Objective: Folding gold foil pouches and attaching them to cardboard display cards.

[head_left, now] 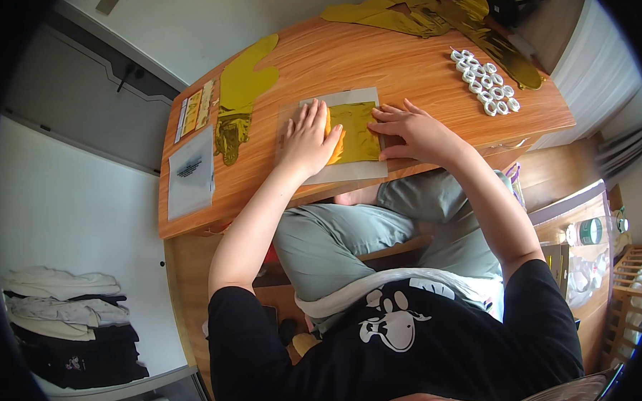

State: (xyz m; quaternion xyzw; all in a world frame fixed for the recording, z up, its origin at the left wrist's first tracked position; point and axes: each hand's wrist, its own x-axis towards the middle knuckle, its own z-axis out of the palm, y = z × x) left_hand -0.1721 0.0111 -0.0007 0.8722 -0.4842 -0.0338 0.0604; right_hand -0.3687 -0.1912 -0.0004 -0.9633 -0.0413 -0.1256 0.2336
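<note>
A gold foil sheet [355,120] lies on a pale, see-through sheet [348,173] near the table's front edge. Over the foil's left part, my left hand [306,138] presses down with its fingers stretched forward. Under its palm and thumb it holds a bunched orange cloth [338,154], mostly hidden by the hand. My right hand [415,130] is open, fingers spread, with its fingertips resting on the foil's right edge. Nothing shows in its grasp.
Long gold foil pieces [242,78] lie to the left, with more crumpled foil [428,20] along the back. Several white rings [484,82] sit at the right. A clear pouch [191,172] and a flat colored card [197,109] lie by the table's left edge.
</note>
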